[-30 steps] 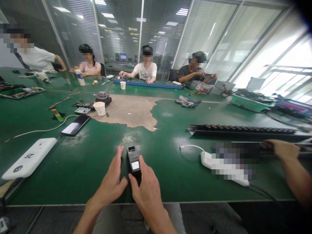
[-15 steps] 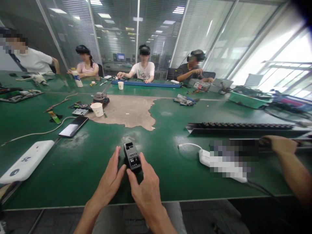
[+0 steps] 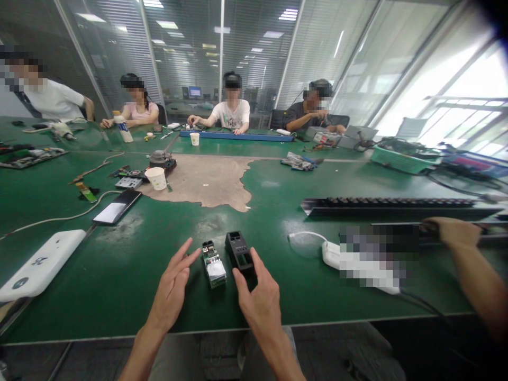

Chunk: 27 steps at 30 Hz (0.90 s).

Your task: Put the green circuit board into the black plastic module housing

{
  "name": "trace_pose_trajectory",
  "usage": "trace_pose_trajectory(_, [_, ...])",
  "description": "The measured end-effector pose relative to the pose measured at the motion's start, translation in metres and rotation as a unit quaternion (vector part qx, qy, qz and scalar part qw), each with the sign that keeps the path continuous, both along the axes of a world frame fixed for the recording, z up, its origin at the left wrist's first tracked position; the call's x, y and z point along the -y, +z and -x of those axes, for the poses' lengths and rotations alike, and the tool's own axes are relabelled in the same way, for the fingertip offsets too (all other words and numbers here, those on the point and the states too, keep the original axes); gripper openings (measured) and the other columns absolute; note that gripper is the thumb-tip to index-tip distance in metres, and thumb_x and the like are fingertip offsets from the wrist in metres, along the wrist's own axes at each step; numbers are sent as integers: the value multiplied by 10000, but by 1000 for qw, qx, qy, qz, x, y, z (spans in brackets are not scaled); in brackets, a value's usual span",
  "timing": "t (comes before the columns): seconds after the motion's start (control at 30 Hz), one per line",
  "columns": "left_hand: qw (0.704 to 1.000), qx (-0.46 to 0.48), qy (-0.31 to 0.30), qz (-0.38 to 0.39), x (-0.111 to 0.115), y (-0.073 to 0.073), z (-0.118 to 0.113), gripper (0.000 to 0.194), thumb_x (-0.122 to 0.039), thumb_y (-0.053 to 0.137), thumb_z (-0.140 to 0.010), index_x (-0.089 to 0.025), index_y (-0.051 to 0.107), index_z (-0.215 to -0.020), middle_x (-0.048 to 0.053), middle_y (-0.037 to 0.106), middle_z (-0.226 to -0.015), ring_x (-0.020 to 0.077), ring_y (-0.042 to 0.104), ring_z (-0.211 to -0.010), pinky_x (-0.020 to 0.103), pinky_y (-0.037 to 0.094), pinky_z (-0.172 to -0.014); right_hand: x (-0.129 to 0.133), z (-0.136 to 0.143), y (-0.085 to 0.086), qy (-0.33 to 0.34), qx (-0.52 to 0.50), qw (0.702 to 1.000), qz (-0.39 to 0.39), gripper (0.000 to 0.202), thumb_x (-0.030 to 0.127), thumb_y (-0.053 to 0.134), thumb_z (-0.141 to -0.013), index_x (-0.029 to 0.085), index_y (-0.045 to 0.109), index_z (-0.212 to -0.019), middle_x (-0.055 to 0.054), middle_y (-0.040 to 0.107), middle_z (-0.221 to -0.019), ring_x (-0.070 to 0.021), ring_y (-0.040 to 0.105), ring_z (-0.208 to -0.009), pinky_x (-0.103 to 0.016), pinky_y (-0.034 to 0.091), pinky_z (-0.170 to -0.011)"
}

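A bare circuit board [image 3: 214,264] with a shiny metal part lies on the green table in front of me. Just left of it is my left hand [image 3: 171,288], fingers stretched out and the index fingertip close to the board's edge; whether it touches I cannot tell. Between the thumb and fingers of my right hand [image 3: 262,291] is a black plastic cover [image 3: 239,251] with rectangular openings. It is right of the board, apart from it and slightly tilted; whether it rests on the table is unclear.
A white power strip [image 3: 333,256] and a black slotted rail [image 3: 389,206] lie to the right, near another person's hand [image 3: 456,232]. Leftward are a phone [image 3: 118,207], a white device [image 3: 43,264] and a paper cup [image 3: 156,179]. Several people sit across the table [image 3: 278,301].
The black cover has come off the circuit board and moved right with my right hand, exposing the board. My left hand has shifted slightly left, its fingers spreading.
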<state>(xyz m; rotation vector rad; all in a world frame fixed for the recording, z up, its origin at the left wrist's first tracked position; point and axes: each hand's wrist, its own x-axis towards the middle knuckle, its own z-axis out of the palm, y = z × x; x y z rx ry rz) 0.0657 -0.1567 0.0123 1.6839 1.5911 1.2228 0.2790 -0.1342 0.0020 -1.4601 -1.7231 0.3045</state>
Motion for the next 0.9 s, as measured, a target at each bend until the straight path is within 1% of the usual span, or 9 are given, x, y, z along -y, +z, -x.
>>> trace_pose_trajectory(0.07, [1000,8,11,6,0,1,-2,435,-382,309,-1015,-316,550,-1371,-30,366,-1559,214,315,-1445,450,178,-1230,0,-1,-4,2,8,1000,4,552,353,540,-926,83,470,-1402,-192,595,-1320,-308,588,-1197,-490,498,-987])
trace_pose_trajectory(0.2, [999,30,27,34,1,0,-7,477,-419,308,-1024,-313,389,-1482,-21,338,-1575,185,259,-1469,426,121,-1245,0,-3,-8,11,17,1000,-2,595,333,564,-911,96,419,-1437,-192,564,-1348,-311,549,-1225,-513,478,-1004])
trace_pose_trajectory(0.3, [998,27,26,43,2,-2,-8,503,-438,323,-1020,-302,345,-1504,-9,305,-1591,187,229,-1480,424,113,-1245,0,-3,-11,20,17,1000,-12,641,315,580,-900,105,370,-1468,-189,526,-1390,-316,512,-1263,-527,457,-1025])
trace_pose_trajectory(0.4, [999,-1,19,38,1,-6,-8,525,-438,364,-1010,-296,325,-1513,6,288,-1598,199,211,-1486,443,113,-1242,1,-4,-10,34,4,999,-11,579,289,549,-919,119,404,-1452,-176,576,-1335,-297,558,-1213,-507,482,-1001])
trace_pose_trajectory(0.47, [999,-18,14,39,0,-8,-7,542,-436,390,-1004,-295,306,-1520,15,276,-1603,210,206,-1487,461,115,-1239,2,-5,-6,30,-15,999,-6,552,300,548,-923,122,438,-1433,-169,593,-1320,-294,569,-1208,-502,488,-1000])
trace_pose_trajectory(0.57, [999,-5,13,42,0,-11,-8,577,-443,402,-1000,-293,256,-1537,44,255,-1609,236,231,-1479,487,150,-1226,6,-5,8,20,-76,997,16,563,356,586,-906,134,475,-1411,-155,592,-1334,-288,585,-1203,-472,510,-990])
trace_pose_trajectory(0.7, [998,42,22,51,1,-11,-8,632,-472,390,-999,-313,144,-1558,68,251,-1609,261,283,-1459,511,200,-1205,9,6,29,58,-157,985,39,563,371,612,-889,157,499,-1398,-133,611,-1320,-248,645,-1122,-370,571,-904])
trace_pose_trajectory(0.8, [997,57,21,52,0,-12,-7,651,-483,389,-996,-311,116,-1562,72,248,-1610,263,279,-1461,517,193,-1204,8,22,35,83,-140,986,33,570,345,623,-879,153,496,-1400,-129,607,-1326,-249,625,-1159,-373,546,-953])
trace_pose_trajectory(0.9, [997,63,13,43,0,-13,-5,663,-480,403,-992,-299,118,-1563,79,240,-1612,263,253,-1470,517,186,-1205,8,37,33,89,-89,992,17,575,317,627,-868,125,494,-1394,-141,616,-1310,-263,610,-1178,-402,521,-987])
